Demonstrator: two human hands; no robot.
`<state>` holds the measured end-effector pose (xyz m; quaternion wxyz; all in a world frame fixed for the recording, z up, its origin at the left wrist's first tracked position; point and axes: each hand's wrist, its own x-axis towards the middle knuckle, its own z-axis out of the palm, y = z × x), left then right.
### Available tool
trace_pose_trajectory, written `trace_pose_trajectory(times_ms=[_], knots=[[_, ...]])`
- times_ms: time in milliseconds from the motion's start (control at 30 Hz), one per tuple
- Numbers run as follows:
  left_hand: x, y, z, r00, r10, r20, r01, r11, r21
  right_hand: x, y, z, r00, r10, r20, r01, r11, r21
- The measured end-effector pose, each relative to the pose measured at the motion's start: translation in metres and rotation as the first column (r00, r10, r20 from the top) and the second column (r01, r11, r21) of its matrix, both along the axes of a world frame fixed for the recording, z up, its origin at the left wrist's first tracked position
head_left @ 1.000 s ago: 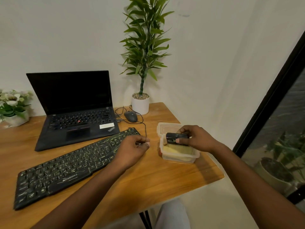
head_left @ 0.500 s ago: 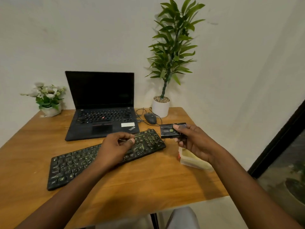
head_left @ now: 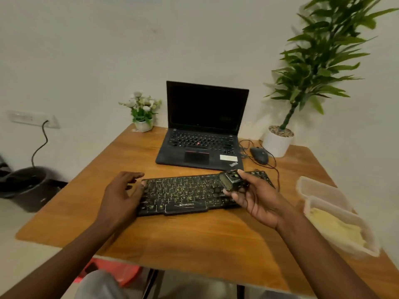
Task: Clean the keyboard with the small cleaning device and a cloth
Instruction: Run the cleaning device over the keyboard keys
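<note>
**Q:** Right hand?
**A:** My right hand (head_left: 259, 199) grips the small cleaning device (head_left: 232, 180), thumb on top and fingers curled under it. I hold it over the right end of the keyboard (head_left: 183, 195). I can't tell if it touches the keys.

**Q:** Left?
**A:** My left hand (head_left: 121, 195) is loose, fingers spread, holding nothing, at the keyboard's left end. The thumb tip sits right at the edge, contact unclear.

**Q:** Where's the keyboard?
**A:** Flat on the wooden table (head_left: 194, 238), front middle, just in front of the laptop (head_left: 203, 130). The laptop's lid is up and its screen is dark.

**Q:** Cloth?
**A:** The yellow cloth (head_left: 336, 229) lies in a clear plastic box (head_left: 367, 249) at the table's right edge, apart from both hands. A second clear tray (head_left: 319, 190) sits just behind it.

**Q:** Rest?
**A:** A mouse (head_left: 259, 155) sits right of the laptop, with a tall plant in a white pot (head_left: 277, 141) behind it. A small flower pot (head_left: 143, 113) stands left of the laptop. There's a dark bin (head_left: 30, 186) on the floor, far left.
</note>
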<state>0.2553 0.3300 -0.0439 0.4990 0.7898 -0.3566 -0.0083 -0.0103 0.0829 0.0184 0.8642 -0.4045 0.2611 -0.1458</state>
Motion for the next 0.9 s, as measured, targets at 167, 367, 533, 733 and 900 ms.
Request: trace_pose_trajectory(times_ms=[167,367,533,733,900], knots=[[0.01,0.014,-0.013,1.0,0.003,0.016,-0.004,0.998,0.063,0.034,0.003,0.003,0.996,0.056,0.07,-0.054,0.998,-0.028],[0.019,0.01,-0.022,0.999,0.032,-0.01,-0.031,0.996,0.078,0.072,0.003,0.011,0.997,0.057,0.047,-0.05,0.99,-0.136],[0.022,0.005,-0.024,0.999,0.034,0.001,-0.034,0.991,0.13,0.106,0.001,0.016,1.0,0.001,0.009,0.001,0.969,-0.249],[0.027,0.004,-0.028,0.999,-0.026,0.03,0.02,0.986,0.163,0.144,-0.006,0.014,0.999,0.023,-0.029,-0.033,0.902,-0.431],[0.026,0.006,-0.031,0.995,-0.091,0.044,0.08,0.975,0.209,0.17,-0.006,0.017,0.993,0.117,-0.029,-0.11,0.784,-0.611]])
